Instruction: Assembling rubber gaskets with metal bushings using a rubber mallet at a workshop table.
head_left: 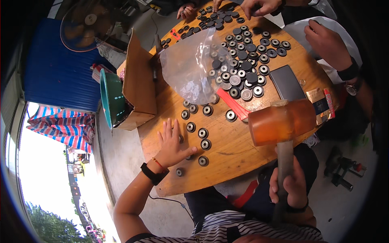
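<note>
My right hand (292,184) is wrapped around the handle of a mallet with a translucent amber head (263,127). The head is raised over the table's near right part. On the left, my left hand (172,143) is spread out low over the wooden table (239,148), fingers apart and holding nothing. One small black wheel with a metal centre (180,139) is partly hidden by that hand. A loose row of like wheels (206,144) lies just right of it, and a small dark round piece (180,172) sits near the table's edge.
A clear plastic bag (182,69) and red strip (231,103) lie beside heaped wheels (243,65). A black phone-like slab (285,83) lies right. Left stand a cardboard box (142,77), teal basin (108,101) and fan (89,30). Other people's hands (326,42) are across the table.
</note>
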Available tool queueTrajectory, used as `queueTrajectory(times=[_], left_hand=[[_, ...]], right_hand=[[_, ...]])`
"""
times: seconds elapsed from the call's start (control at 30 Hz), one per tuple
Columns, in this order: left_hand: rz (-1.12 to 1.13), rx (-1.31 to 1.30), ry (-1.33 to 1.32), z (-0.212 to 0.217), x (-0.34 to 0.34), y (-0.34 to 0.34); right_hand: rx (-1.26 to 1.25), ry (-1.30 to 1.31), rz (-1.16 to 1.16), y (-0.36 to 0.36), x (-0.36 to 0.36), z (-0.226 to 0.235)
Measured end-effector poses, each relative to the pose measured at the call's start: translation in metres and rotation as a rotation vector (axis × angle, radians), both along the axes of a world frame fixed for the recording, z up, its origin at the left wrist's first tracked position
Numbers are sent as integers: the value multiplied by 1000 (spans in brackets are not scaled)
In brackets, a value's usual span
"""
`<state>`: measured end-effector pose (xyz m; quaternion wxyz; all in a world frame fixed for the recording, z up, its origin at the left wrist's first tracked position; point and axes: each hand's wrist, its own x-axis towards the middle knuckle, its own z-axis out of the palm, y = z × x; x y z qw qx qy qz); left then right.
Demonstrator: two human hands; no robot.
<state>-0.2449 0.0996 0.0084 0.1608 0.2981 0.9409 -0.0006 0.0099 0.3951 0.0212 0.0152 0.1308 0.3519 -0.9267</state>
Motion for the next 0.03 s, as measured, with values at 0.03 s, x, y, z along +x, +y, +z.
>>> queueTrajectory(times=[0.03], left_hand=[[22, -29, 10, 3, 2, -10]], right_hand=[[-17, -31, 22, -2, -1, -4]])
